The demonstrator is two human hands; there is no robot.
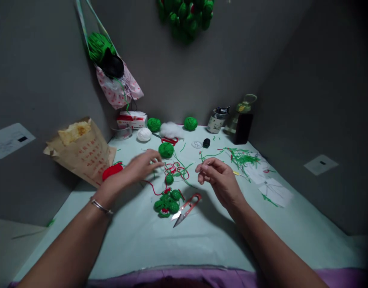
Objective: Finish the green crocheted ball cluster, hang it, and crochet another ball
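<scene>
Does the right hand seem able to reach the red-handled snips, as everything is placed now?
Probably yes: the snips lie close to the right hand, handle end nearest it, and nothing covers them. Whether it holds something small is unclear.

Fuzzy yarn (166,150); shiny, apparently metal snips (187,211)

pale table (135,244), orange-handled snips (190,210), green crocheted pieces (173,207), tangled yarn (173,168)

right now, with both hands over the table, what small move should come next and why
Probably lower the left hand to the tangled red and green yarn and ease a strand free: loops cross near the small green ball, and that hand looks open and close by, while the right hand appears pinched.
</scene>
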